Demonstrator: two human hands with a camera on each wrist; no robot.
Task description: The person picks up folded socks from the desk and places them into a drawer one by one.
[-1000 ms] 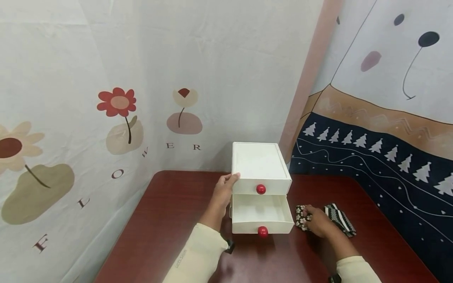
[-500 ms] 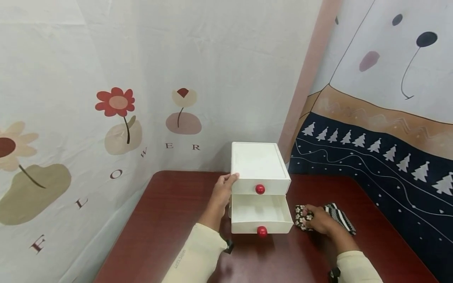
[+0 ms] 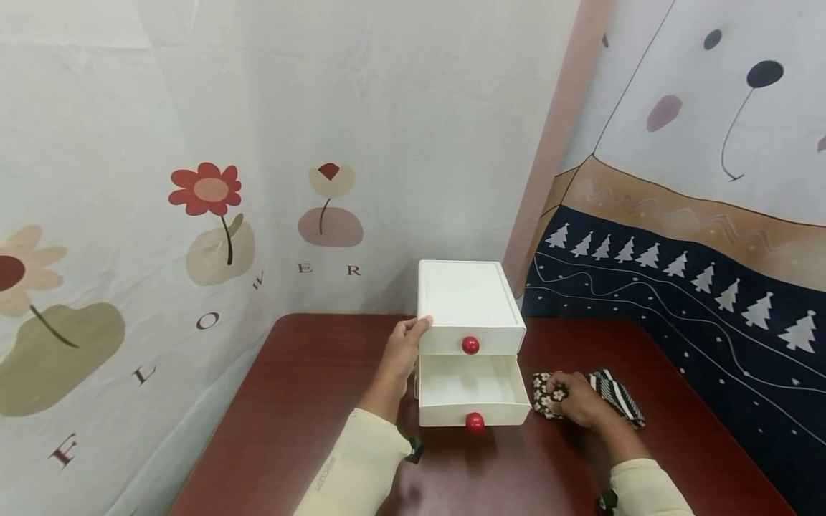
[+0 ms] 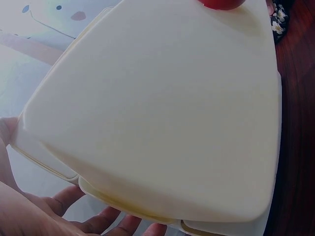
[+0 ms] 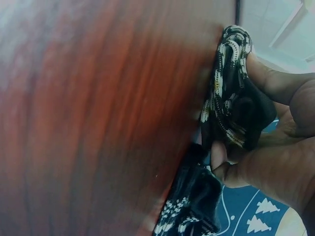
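Note:
A small white two-drawer box [image 3: 467, 294] stands on the table, a round red knob on each drawer. Its upper drawer is closed; the lower drawer [image 3: 445, 416] is pulled out and its inside shows bare. My left hand [image 3: 401, 351] grips the box's left side, thumb at the top front corner and fingers along the side. To the right of the box, my right hand [image 3: 581, 401] pinches a folded black sock with white flowers [image 5: 229, 93] between thumb and fingers, low at the tabletop. A black-and-white striped folded sock [image 3: 618, 395] lies just beyond that hand.
The dark red wooden table [image 3: 310, 401] meets a pale wall cloth [image 3: 413, 129] with printed flowers at the back. A navy printed cloth [image 3: 684, 315] with white trees hangs along the right side.
The view has shifted slightly, so everything sits a little further left. Both hands keep their places on the box and the flowered sock.

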